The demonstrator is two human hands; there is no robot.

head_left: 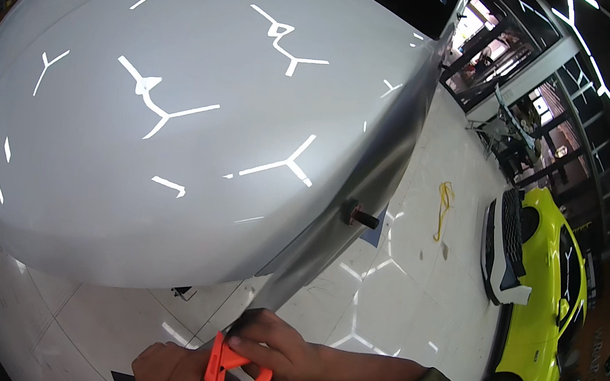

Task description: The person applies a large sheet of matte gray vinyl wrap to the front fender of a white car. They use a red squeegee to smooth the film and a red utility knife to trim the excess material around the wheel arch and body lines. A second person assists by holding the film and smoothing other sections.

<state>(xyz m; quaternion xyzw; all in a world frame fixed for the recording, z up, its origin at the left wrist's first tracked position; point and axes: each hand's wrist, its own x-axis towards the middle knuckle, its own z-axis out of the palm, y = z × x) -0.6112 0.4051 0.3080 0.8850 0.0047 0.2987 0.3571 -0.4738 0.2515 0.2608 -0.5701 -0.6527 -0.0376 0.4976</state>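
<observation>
An orange cutter (pixel 217 368) with a ring-shaped handle is between my hands at the bottom. My right hand (pixel 283 355) is closed, its fingers bent over the cutter's top and ring. Beside the cutter's left edge, my left hand (pixel 168 376) is closed in a fist; what lies inside it is hidden. A grey strip of film (pixel 286 287) hangs from the right edge of a glossy silver-grey car panel (pixel 182 211) and runs down to my right hand. A short dark peg-like piece (pixel 363 218) sticks out at the panel's right side.
Glossy pale tiles (pixel 412 319) cover the floor, reflecting ceiling lights. A yellow strap-like thing (pixel 442 212) lies there. At the right, a removed bumper (pixel 501 249) stands before a lime-green car (pixel 539 323). A dark rack or cart (pixel 517 136) stands near glass doors.
</observation>
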